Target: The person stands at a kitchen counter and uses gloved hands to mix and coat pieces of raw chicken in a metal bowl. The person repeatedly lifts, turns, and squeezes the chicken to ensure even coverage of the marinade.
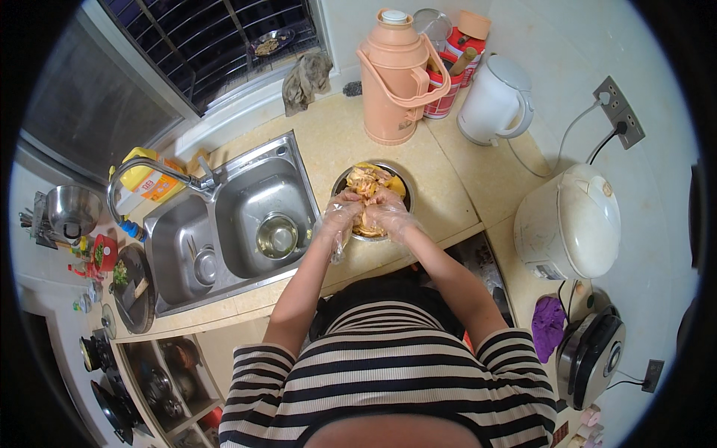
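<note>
A steel bowl (413,201) stands on the counter before me, full of what looks like raw poultry (369,180) with yellow skin, coated in a yellowish-brown seasoning. Thin clear plastic gloves cover both hands. My left hand (343,213) grips the meat from the left side of the bowl, its loose glove cuff hanging over the rim. From the right, my right hand (387,211) grips the same meat, close against the left. The fingertips are partly hidden in the meat, and more pieces show between and below the hands.
Left of the bowl is a double steel sink (235,224) with a small metal bowl (277,235) inside. Beyond stand a pink thermos flask (389,84) and a white electric kettle (493,101). A rice cooker (566,221) sits right; a cleaver (133,294) lies on a round chopping board (140,319).
</note>
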`<control>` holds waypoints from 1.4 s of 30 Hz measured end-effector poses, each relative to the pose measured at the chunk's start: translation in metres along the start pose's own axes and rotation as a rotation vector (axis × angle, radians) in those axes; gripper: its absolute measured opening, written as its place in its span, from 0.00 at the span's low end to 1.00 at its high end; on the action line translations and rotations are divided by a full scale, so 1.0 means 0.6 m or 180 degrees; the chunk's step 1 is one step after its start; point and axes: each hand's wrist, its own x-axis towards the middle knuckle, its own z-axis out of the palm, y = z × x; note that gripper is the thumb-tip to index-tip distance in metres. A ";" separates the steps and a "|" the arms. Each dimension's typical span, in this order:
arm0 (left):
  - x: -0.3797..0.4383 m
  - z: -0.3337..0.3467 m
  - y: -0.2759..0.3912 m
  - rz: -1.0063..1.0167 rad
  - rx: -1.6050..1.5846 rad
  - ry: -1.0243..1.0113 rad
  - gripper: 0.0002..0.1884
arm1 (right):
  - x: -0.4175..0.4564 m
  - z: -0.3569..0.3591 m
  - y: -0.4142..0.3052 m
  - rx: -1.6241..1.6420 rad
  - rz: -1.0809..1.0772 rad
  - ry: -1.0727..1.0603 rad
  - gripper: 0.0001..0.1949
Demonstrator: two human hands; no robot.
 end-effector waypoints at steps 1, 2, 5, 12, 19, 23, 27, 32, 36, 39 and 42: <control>0.001 -0.003 -0.002 -0.0080 -0.0099 -0.0048 0.11 | -0.003 0.003 -0.002 -0.0101 -0.0052 0.0103 0.10; 0.003 -0.006 -0.004 -0.0085 -0.0069 -0.0121 0.11 | -0.006 0.007 -0.002 -0.0195 -0.0158 0.0186 0.11; 0.005 -0.017 -0.007 -0.0207 0.0098 -0.0237 0.09 | -0.016 0.016 -0.006 -0.0459 -0.0449 0.0395 0.13; -0.009 -0.008 0.013 -0.0446 0.0172 -0.0302 0.10 | 0.005 0.022 0.032 -0.0752 -0.0555 0.0594 0.15; -0.022 0.001 0.064 0.0020 0.0599 -0.0213 0.11 | -0.010 -0.011 -0.014 0.1536 0.0712 0.0323 0.09; -0.039 0.057 0.108 0.0972 0.2665 -0.0593 0.12 | -0.016 -0.042 -0.023 0.1411 0.0567 -0.0513 0.12; -0.003 0.038 0.068 0.1247 0.3448 -0.0615 0.18 | -0.009 -0.047 -0.028 0.1289 0.0391 -0.0882 0.12; -0.010 0.065 0.070 0.1297 0.4568 -0.0422 0.19 | -0.004 -0.039 -0.032 0.0575 0.0588 -0.0595 0.17; -0.011 0.063 0.050 0.1670 0.5097 -0.0228 0.16 | 0.012 -0.021 -0.006 -0.1685 -0.0098 -0.0233 0.20; -0.018 0.072 0.059 0.1914 0.5296 -0.0358 0.14 | 0.027 -0.009 -0.001 -0.2508 -0.0359 -0.0129 0.18; -0.009 0.053 0.043 0.1712 0.5772 -0.0463 0.11 | 0.000 0.000 -0.022 -0.2632 -0.0481 0.0098 0.16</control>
